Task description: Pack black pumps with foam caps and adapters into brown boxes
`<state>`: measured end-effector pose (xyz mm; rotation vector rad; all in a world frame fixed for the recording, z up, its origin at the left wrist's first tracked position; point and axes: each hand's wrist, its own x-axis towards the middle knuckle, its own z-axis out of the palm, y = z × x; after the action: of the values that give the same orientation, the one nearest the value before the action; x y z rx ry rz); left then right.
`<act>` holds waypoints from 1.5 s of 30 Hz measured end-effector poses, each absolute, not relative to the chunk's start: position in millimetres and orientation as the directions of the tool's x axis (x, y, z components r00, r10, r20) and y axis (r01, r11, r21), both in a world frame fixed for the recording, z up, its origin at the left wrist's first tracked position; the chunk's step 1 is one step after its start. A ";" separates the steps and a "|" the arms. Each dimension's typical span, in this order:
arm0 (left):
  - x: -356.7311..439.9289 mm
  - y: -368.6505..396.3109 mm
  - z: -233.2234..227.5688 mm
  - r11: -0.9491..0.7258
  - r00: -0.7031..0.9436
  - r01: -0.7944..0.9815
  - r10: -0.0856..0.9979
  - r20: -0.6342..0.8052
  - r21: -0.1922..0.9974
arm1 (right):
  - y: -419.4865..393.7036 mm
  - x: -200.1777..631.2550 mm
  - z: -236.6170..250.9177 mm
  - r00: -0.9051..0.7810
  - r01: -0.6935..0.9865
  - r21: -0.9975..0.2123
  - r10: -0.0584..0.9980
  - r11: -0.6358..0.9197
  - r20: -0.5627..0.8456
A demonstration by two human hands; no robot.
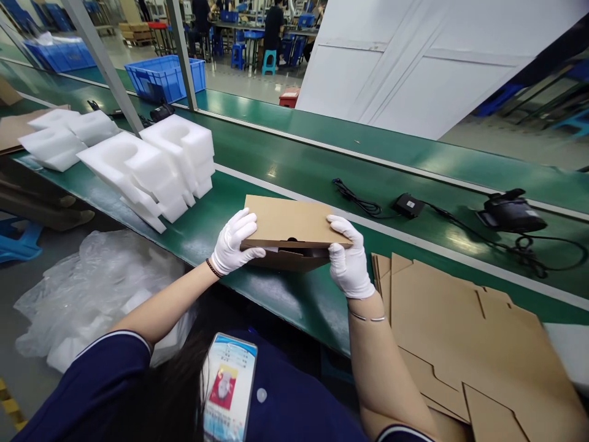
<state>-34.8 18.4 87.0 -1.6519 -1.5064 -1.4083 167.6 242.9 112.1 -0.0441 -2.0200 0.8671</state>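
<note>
A small brown cardboard box (pixel 288 224) rests on the near green conveyor belt (pixel 294 166), its front flap partly open with a dark gap beneath. My left hand (pixel 232 242), in a white glove, grips the box's left end. My right hand (pixel 347 255), also gloved, holds its right end with the thumb on the lid. Both forearms reach in from the bottom of the view.
White foam inserts (pixel 151 166) are stacked on the belt at left. A stack of flat cardboard blanks (pixel 469 344) lies at right. A black power adapter with cable (pixel 407 205) and a dark device (pixel 510 213) lie farther right. Blue crates (pixel 163 77) and clear plastic bags (pixel 87 288) sit around.
</note>
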 end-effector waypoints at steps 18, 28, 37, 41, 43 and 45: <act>-34.1 20.6 92.4 -0.198 -0.064 0.964 0.484 0.873 0.180 | 247.3 174.5 112.2 -0.572 -0.280 -0.581 0.354 0.764 0.740; -20.7 24.7 110.4 -0.171 -0.047 0.970 0.559 0.828 0.170 | 224.3 195.7 129.2 -0.634 -0.159 -0.570 0.360 0.806 0.685; -24.4 30.3 113.9 -0.198 -0.018 0.969 0.539 0.842 0.147 | 220.1 203.5 117.4 -0.654 -0.122 -0.526 0.330 0.842 0.680; -26.3 28.9 110.5 -0.169 -0.038 0.971 0.594 0.804 0.171 | 235.9 205.6 110.1 -0.696 -0.127 -0.451 0.245 0.884 0.675; -24.6 29.2 112.8 -0.148 -0.059 0.968 0.645 0.762 0.200 | 241.8 203.3 108.5 -0.695 -0.141 -0.419 0.212 0.897 0.687; -21.9 30.3 117.1 -0.149 -0.062 0.966 0.657 0.751 0.211 | 244.7 199.4 105.9 -0.668 -0.155 -0.400 0.202 0.903 0.716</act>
<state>-21.9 30.3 117.1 -1.8272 -1.7318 -1.0693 199.4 244.7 105.9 -0.0332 -2.2356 0.5533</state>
